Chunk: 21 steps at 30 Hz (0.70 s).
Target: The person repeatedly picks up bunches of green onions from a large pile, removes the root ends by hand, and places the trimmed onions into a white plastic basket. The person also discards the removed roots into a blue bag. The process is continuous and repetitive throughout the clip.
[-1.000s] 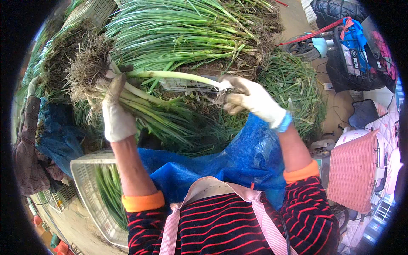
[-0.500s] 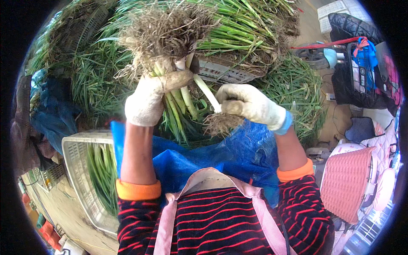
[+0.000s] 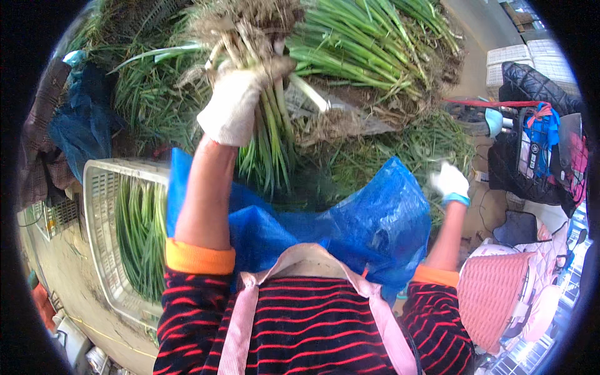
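Plainly shaggy roots (image 3: 245, 20), pale stalks (image 3: 279, 105) — left grip (image 3: 232, 107) clamping onions (image 3: 270, 140), right grip (image 3: 450, 180) too blurred to tell.

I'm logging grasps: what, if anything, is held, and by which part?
Left grip: a bunch of green onions, by the stalks next to the roots. Right grip: blurred, cannot tell.

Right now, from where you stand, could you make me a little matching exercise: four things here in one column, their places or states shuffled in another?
Things:
1. white-gloved left hand
2. white slatted plastic crate
3. shiny blue plastic sheet
4. pink woven basket

Places or states:
A. between the forearms
B. picture's lower right
C. closed around rooty green-and-white stalks
D. left of both forearms

Pairs: 1-C; 2-D; 3-A; 4-B
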Each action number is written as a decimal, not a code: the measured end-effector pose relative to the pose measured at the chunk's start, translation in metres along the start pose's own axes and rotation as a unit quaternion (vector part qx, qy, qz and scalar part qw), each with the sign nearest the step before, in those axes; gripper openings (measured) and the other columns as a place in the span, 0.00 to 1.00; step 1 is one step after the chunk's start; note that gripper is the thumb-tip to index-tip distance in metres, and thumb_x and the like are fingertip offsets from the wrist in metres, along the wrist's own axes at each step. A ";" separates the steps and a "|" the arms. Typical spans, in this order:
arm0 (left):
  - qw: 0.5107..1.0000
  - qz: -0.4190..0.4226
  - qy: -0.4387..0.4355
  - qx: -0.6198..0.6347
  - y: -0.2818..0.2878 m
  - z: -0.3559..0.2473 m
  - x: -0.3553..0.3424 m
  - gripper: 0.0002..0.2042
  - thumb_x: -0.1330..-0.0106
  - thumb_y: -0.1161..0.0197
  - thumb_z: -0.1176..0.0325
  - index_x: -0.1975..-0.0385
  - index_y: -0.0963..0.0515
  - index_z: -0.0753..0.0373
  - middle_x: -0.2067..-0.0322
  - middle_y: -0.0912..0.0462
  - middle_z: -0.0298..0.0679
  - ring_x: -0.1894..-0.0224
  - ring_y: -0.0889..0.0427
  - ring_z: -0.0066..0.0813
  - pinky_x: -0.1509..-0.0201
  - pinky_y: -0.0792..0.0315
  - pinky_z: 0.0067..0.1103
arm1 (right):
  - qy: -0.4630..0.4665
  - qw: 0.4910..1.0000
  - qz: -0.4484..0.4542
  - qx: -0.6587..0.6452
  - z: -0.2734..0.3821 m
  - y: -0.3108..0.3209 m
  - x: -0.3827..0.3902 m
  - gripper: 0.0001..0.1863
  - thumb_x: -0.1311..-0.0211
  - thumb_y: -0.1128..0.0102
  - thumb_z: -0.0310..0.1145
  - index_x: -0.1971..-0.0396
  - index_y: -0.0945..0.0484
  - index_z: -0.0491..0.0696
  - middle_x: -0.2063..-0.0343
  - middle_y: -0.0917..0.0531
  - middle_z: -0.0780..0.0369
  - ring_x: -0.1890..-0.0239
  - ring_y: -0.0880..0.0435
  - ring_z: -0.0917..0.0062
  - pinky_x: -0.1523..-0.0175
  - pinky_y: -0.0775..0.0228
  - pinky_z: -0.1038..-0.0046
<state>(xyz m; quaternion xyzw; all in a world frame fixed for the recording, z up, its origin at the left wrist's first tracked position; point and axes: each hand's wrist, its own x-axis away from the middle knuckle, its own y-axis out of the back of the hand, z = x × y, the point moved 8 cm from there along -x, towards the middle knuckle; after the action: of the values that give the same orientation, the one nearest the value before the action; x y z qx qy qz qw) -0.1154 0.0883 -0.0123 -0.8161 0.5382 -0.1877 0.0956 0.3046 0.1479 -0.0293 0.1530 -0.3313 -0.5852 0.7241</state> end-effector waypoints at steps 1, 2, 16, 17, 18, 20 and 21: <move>0.999 0.008 -0.026 0.026 -0.007 -0.003 0.001 0.09 0.46 0.33 0.71 0.65 0.21 0.62 0.74 0.20 0.33 0.76 0.23 0.21 0.69 0.27 0.18 | 0.025 0.998 -0.017 0.056 0.008 0.002 -0.004 0.19 0.39 0.43 0.40 0.55 0.25 0.42 0.70 0.17 0.60 0.73 0.19 0.78 0.68 0.26 0.77; 1.000 0.000 -0.011 0.023 -0.009 -0.001 0.004 0.09 0.45 0.32 0.71 0.66 0.22 0.62 0.74 0.20 0.33 0.76 0.23 0.22 0.71 0.28 0.18 | 0.044 0.993 -0.027 0.109 0.011 -0.003 -0.005 0.22 0.40 0.42 0.40 0.51 0.26 0.41 0.66 0.17 0.60 0.71 0.19 0.78 0.67 0.26 0.77; 0.996 0.089 0.007 -0.027 -0.032 0.012 0.014 0.17 0.48 0.33 0.75 0.57 0.24 0.62 0.62 0.21 0.32 0.60 0.23 0.24 0.51 0.29 0.22 | 0.391 0.903 0.080 0.158 0.171 -0.156 0.030 0.16 0.44 0.39 0.45 0.77 0.23 0.46 0.83 0.29 0.59 0.78 0.25 0.60 0.69 0.30 0.65; 0.995 0.093 0.016 -0.013 -0.032 0.015 0.015 0.16 0.47 0.33 0.74 0.58 0.24 0.62 0.62 0.21 0.32 0.60 0.23 0.24 0.51 0.29 0.22 | 0.427 0.884 0.054 0.185 0.185 -0.150 0.043 0.15 0.45 0.37 0.43 0.78 0.23 0.46 0.82 0.28 0.59 0.78 0.24 0.61 0.70 0.30 0.66; 0.996 0.088 0.022 0.000 -0.031 0.018 0.018 0.14 0.47 0.33 0.74 0.60 0.24 0.61 0.63 0.21 0.32 0.60 0.23 0.23 0.52 0.29 0.22 | 0.468 0.859 0.034 0.206 0.199 -0.144 0.059 0.14 0.47 0.36 0.42 0.78 0.23 0.46 0.81 0.26 0.60 0.78 0.23 0.62 0.70 0.30 0.66; 0.994 0.104 0.036 -0.001 -0.038 0.021 0.024 0.11 0.48 0.33 0.72 0.65 0.24 0.60 0.64 0.22 0.31 0.61 0.23 0.22 0.53 0.29 0.21 | 0.527 0.821 -0.022 0.219 0.212 -0.124 0.085 0.11 0.50 0.33 0.37 0.78 0.23 0.46 0.79 0.24 0.60 0.77 0.21 0.64 0.72 0.29 0.68; 0.990 0.130 0.048 0.032 -0.045 0.028 0.024 0.11 0.49 0.32 0.71 0.67 0.24 0.59 0.64 0.22 0.31 0.61 0.24 0.22 0.54 0.30 0.21 | 0.548 0.809 -0.056 0.207 0.212 -0.110 0.094 0.10 0.52 0.31 0.34 0.79 0.22 0.46 0.77 0.22 0.59 0.76 0.20 0.66 0.73 0.29 0.69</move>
<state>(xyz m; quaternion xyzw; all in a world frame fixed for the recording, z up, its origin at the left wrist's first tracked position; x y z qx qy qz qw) -0.0572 0.0832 -0.0169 -0.7259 0.6373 -0.2298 0.1189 0.0914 0.0641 0.0874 0.6130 0.0161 -0.3611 0.7025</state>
